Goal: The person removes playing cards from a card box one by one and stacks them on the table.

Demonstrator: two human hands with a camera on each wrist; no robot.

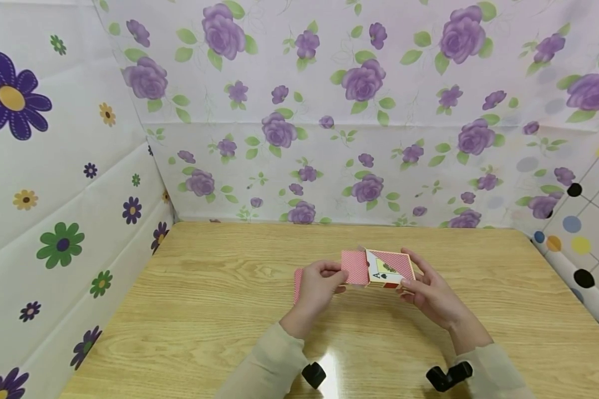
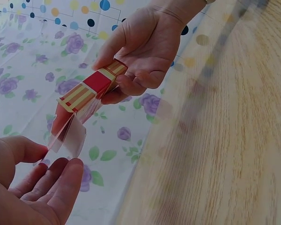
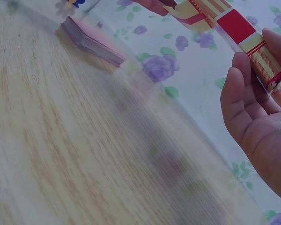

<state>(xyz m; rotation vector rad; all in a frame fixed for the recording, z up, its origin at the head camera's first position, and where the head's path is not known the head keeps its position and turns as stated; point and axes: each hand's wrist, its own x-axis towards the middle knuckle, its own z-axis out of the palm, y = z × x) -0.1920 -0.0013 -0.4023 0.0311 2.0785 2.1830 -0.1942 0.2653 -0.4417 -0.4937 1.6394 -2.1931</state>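
My right hand [image 1: 433,296] grips a playing card box [image 1: 401,263] by its right end, above the wooden table. The box has a red patterned face with an ace of spades printed on it; its striped side with a red block shows in the left wrist view. From the box's left end sticks out a red-patterned playing card [image 1: 355,266]. Thumb and fingers of my left hand [image 1: 315,291] pinch that card at its outer edge. A deck of cards [image 3: 91,41] lies on the table, partly hidden behind the left hand in the head view.
The wooden table [image 1: 204,332] stretches around both hands. A cloth with purple roses [image 1: 279,130] hangs behind it. Flowered cloth [image 1: 60,244] covers the left side, dotted cloth [image 1: 584,244] the right.
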